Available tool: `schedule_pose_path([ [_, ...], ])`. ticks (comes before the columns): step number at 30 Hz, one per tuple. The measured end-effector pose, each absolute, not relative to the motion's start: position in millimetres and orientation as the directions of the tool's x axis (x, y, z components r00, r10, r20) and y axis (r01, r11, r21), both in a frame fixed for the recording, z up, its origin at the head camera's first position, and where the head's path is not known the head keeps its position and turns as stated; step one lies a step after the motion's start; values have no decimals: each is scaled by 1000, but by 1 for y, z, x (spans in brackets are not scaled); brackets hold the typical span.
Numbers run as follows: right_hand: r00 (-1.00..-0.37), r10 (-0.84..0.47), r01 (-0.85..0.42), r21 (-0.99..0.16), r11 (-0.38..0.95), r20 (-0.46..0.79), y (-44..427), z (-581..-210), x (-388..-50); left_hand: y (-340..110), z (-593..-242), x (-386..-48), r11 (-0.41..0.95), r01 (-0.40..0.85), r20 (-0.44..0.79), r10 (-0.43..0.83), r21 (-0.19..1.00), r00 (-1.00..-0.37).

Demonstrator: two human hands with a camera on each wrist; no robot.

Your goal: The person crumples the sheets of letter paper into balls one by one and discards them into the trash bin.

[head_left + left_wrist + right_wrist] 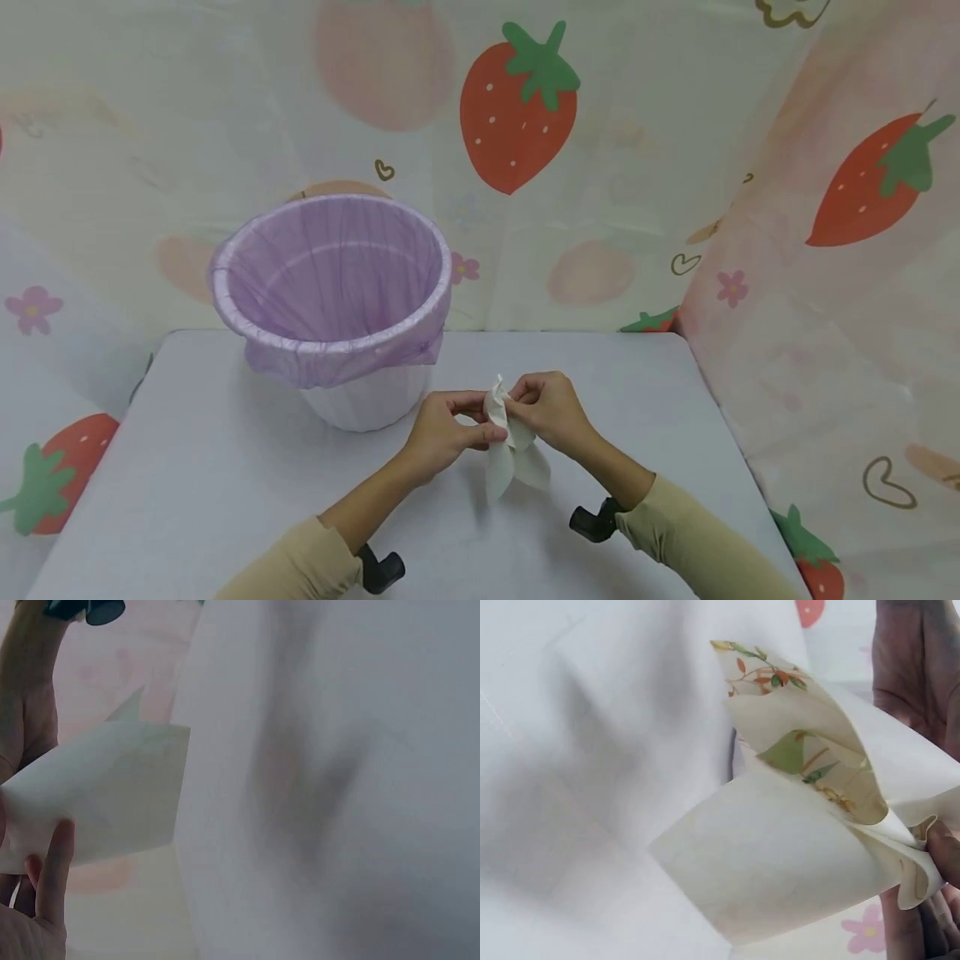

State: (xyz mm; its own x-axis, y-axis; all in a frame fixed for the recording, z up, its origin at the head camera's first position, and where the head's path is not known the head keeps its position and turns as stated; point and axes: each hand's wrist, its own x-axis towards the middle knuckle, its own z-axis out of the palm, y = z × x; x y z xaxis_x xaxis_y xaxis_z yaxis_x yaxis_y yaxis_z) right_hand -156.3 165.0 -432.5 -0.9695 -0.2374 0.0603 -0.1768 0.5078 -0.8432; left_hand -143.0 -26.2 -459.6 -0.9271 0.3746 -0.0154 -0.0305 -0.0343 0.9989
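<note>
A pale paper sheet [501,458], gathered and twisted at its top, hangs between both hands above the table. My left hand [444,432] pinches its left side with thumb and fingers; my right hand [551,410] pinches it near the top. In the left wrist view the paper [112,787] shows a plain off-white face, with the left fingers [54,877] against it. The right wrist view has the paper's folds [780,847] flaring open, with printed leaves and flowers on the inner face, and the right hand's fingertips at the gathered part.
A white bin [367,400] lined with a purple bag [337,283] stands at the back left of the white table [225,500]. Behind and to the right hangs a cloth [637,167] printed with strawberries. Black wrist mounts [592,523] sit under both forearms.
</note>
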Motion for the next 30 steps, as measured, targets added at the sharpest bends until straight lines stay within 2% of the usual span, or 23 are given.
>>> schedule_pose_path([
  [4, -975, -218, -152, -834, 531, 39, 164, -432, -156, -26, -460, -143, 2, 5, 4, 330, 1000, -944],
  [9, -950, -311, -136, -870, 474, -21, 168, -434, -157, -28, -460, -146, 60, 53, 32, 311, 997, -950],
  [14, -862, -503, -136, -925, 355, -67, 177, -439, -162, -35, -462, -150, 177, 123, 79, 239, 976, -968],
  [17, -791, -605, -136, -938, 318, -91, 179, -442, -163, -40, -466, -153, 215, 105, 74, 149, 971, -986],
  [19, -767, -634, -142, -940, 309, -92, 177, -443, -163, -41, -467, -154, 224, 93, 71, 107, 970, -992],
  [22, -765, -641, -205, -918, 339, -66, 171, -447, -164, -40, -467, -154, 220, 110, 89, 105, 969, -990],
  [26, -799, -600, -265, -872, 411, -40, 168, -452, -162, -37, -467, -152, 210, 123, 98, 128, 970, -987],
  [30, -809, -586, -278, -857, 433, -34, 167, -452, -162, -35, -466, -151, 202, 121, 96, 132, 972, -987],
])
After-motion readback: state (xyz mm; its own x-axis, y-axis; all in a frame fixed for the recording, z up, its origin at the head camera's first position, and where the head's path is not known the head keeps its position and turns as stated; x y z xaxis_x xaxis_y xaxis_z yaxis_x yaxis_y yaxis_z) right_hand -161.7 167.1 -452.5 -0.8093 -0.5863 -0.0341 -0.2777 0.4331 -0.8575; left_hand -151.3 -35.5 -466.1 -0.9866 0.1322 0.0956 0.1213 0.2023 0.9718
